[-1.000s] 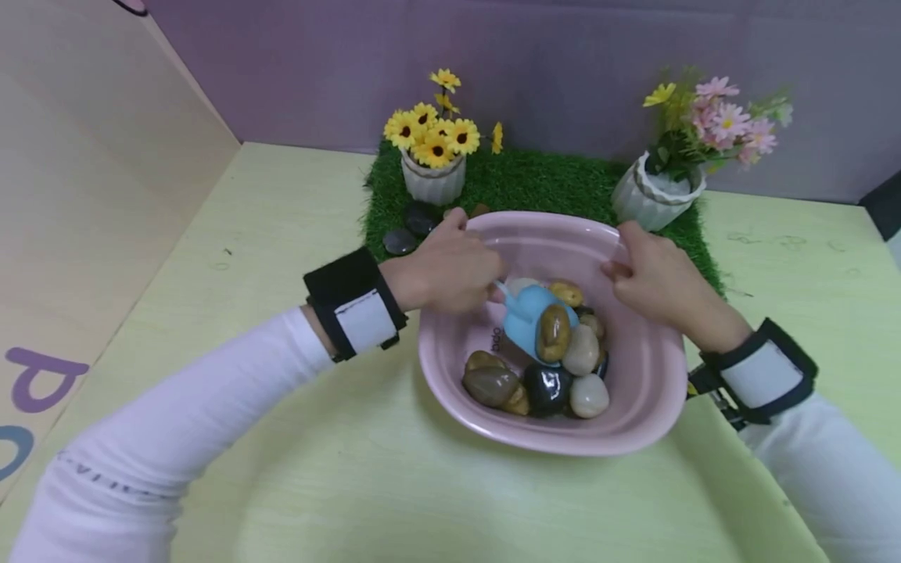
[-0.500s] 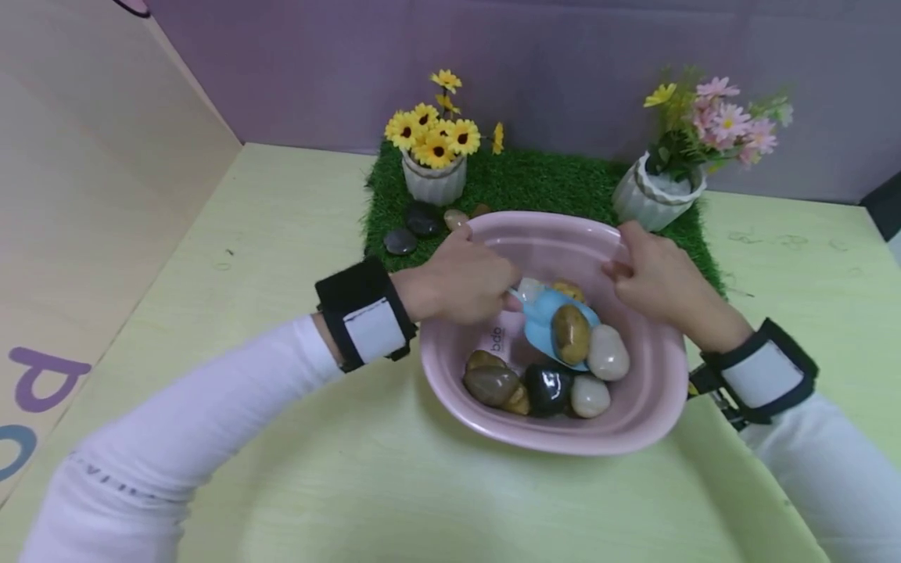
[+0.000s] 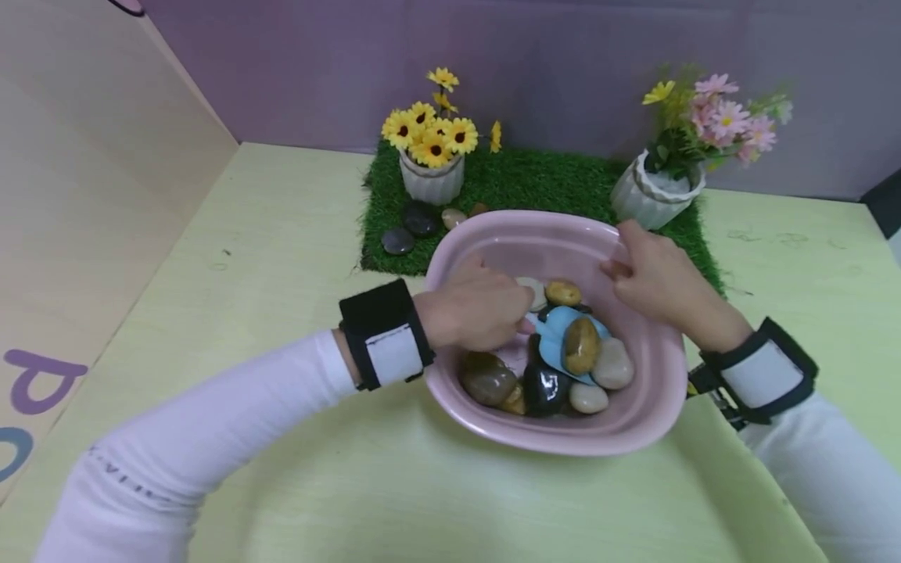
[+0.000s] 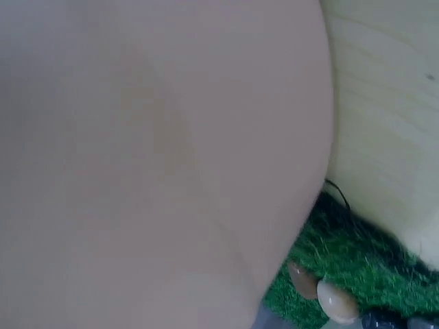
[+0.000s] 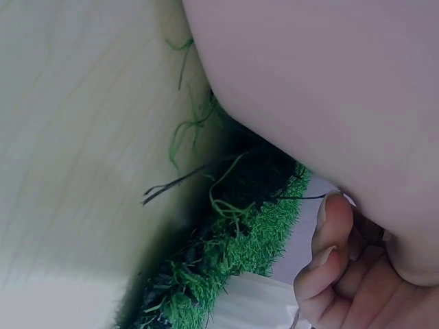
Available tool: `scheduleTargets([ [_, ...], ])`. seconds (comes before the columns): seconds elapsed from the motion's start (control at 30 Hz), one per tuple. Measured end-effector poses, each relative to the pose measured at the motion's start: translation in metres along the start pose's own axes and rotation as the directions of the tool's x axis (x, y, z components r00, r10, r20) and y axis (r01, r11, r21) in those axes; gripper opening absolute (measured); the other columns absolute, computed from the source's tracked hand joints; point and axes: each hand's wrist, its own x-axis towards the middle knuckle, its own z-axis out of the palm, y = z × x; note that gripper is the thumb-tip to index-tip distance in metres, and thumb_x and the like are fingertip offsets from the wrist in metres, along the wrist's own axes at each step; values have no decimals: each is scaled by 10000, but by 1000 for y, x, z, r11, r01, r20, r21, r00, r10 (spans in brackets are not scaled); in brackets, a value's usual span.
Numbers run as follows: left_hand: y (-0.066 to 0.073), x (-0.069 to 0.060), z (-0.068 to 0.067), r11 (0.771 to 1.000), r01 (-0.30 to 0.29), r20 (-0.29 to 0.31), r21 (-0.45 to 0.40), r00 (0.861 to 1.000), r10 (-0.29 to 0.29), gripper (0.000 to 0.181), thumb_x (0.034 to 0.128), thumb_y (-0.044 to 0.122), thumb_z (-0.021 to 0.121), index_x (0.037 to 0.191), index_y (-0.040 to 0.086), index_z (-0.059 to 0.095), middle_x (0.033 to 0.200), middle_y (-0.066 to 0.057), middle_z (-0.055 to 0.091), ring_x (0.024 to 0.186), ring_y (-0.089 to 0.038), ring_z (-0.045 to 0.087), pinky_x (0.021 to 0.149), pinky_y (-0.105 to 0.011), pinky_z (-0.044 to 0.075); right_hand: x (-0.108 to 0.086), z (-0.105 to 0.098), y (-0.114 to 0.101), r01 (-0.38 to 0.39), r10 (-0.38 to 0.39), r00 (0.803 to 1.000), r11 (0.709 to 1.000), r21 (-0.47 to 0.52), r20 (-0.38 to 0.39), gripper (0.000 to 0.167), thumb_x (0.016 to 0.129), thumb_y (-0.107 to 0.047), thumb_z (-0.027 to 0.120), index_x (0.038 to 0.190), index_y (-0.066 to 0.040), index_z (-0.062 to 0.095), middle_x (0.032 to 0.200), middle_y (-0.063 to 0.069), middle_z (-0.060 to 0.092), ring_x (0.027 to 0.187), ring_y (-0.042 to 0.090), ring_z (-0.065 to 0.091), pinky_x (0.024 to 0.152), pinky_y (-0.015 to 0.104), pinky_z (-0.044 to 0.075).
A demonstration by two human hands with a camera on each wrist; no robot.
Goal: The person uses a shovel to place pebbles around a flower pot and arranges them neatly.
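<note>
My left hand (image 3: pixel 482 306) reaches into a pink basin (image 3: pixel 651 407) and grips the handle of a light blue scoop (image 3: pixel 556 332). A brown oval stone (image 3: pixel 581 346) lies on the scoop's blade. Around it in the basin are several smooth stones, among them a black stone (image 3: pixel 545 389), a pale stone (image 3: pixel 613 363) and a dark brown stone (image 3: pixel 487 378). My right hand (image 3: pixel 658 274) pinches the basin's rim at the far right. The right wrist view shows its curled fingers (image 5: pixel 336 233) under the rim. Only a blurred pale surface fills most of the left wrist view.
Behind the basin lies a green grass mat (image 3: pixel 542 180). On it stand a white pot of yellow flowers (image 3: pixel 431 178) and a white pot of pink flowers (image 3: pixel 655 195). Dark stones (image 3: pixel 420 218) and a beige stone (image 3: pixel 454 218) rest at its left. A purple wall (image 3: pixel 549 70) rises behind.
My left hand has moved right and toward me with the scoop, deeper into the basin. The brown stone has shifted along with the blade. The right hand and basin stay put.
</note>
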Motion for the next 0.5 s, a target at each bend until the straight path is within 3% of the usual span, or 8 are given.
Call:
scheduleTargets([
  [0.23, -2, -1, -1, 999, -28, 58, -23, 998, 30, 296, 996, 291, 567, 1275, 194, 588, 1106, -9, 694, 1029, -193, 627, 1021, -435, 411, 0, -1, -1, 6, -6, 1000, 1000, -3, -7, 217, 941, -127, 535, 1079, 7, 435, 718, 124, 455, 673, 285, 509, 580, 374, 404],
  [0.5, -9, -1, 5, 995, -101, -13, -3, 995, 101, 304, 976, 377, 585, 1227, 210, 626, 1057, 15, 702, 983, -170, 639, 980, -405, 456, -1, -1, 0, -5, 5, 1000, 1000, 9, 0, 210, 945, -136, 542, 1060, -2, 427, 698, 112, 443, 649, 273, 506, 555, 353, 394],
])
